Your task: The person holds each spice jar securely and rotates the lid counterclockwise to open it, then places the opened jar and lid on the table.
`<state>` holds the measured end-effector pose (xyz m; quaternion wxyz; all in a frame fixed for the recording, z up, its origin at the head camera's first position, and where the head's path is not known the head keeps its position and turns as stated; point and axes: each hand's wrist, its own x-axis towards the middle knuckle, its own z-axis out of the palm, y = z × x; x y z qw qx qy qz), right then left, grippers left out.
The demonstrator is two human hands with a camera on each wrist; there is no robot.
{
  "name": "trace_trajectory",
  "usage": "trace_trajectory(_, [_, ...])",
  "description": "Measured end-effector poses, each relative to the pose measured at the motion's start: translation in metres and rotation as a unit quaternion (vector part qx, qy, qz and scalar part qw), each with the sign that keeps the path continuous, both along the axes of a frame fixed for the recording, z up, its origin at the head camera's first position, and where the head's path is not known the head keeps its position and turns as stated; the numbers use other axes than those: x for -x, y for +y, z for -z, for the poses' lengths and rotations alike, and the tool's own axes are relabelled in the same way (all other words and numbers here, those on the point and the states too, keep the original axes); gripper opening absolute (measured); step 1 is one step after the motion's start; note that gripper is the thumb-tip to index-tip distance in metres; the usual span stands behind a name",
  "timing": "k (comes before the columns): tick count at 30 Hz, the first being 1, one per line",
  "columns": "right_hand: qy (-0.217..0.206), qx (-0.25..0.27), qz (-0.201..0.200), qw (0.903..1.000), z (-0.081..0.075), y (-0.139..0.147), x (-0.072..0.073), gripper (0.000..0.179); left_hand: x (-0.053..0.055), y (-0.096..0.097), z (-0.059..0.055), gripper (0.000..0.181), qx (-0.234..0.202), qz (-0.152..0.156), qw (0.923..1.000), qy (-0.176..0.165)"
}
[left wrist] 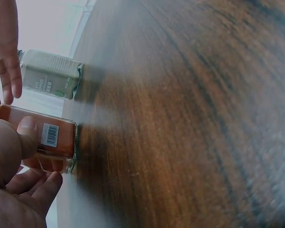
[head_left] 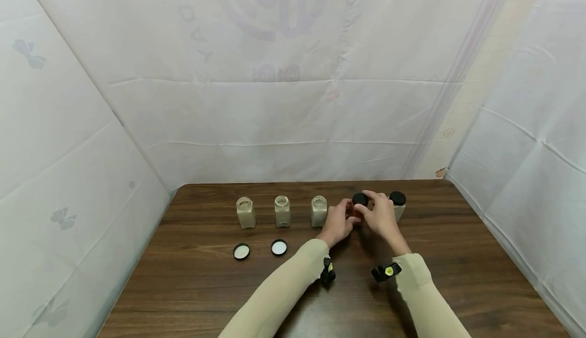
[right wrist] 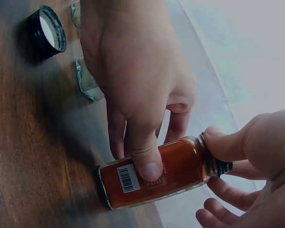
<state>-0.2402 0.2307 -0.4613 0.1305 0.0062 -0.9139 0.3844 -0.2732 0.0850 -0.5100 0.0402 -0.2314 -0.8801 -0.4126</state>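
A glass jar of orange-red powder (right wrist: 180, 164) with a barcode label stands on the table. My left hand (head_left: 337, 222) grips its body, with the thumb across the front face in the left wrist view. The jar's black screw lid (head_left: 360, 198) is on top, and my right hand (head_left: 382, 218) pinches it between thumb and fingers. Just right of that hand stands a black-lidded jar of pale powder (head_left: 399, 210), partly hidden by the hand in the head view. Close to the left hand's other side is a lidless jar of pale powder (head_left: 319, 215).
Two more lidless jars, a middle one (head_left: 282, 213) and a leftmost one (head_left: 246, 215), line up farther left. In front of them lie two upturned black lids, the left lid (head_left: 241, 251) and the right lid (head_left: 279, 247). White sheeting (head_left: 274, 124) surrounds the wooden table (head_left: 192, 287).
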Motion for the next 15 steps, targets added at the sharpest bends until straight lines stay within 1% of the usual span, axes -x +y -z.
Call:
trace_trajectory(6, [0.024,0.032,0.022,0.999,-0.0006,0.001,-0.0044,0.055,0.0013,0.0009,-0.0001,0.04,0.004,-0.001,0.9999,-0.012])
trace_trajectory(12, [0.044,0.049,0.055,0.9963,0.003,-0.0024,-0.006,0.05,0.0028,0.0015,0.0006,0.04,0.003,-0.003,0.9999,-0.01])
trace_trajectory(15, [0.049,0.048,0.067,0.9954,0.0052,-0.0048,-0.0052,0.048,0.0023,0.0014,0.0009,0.041,-0.002,-0.001,0.9999,-0.014])
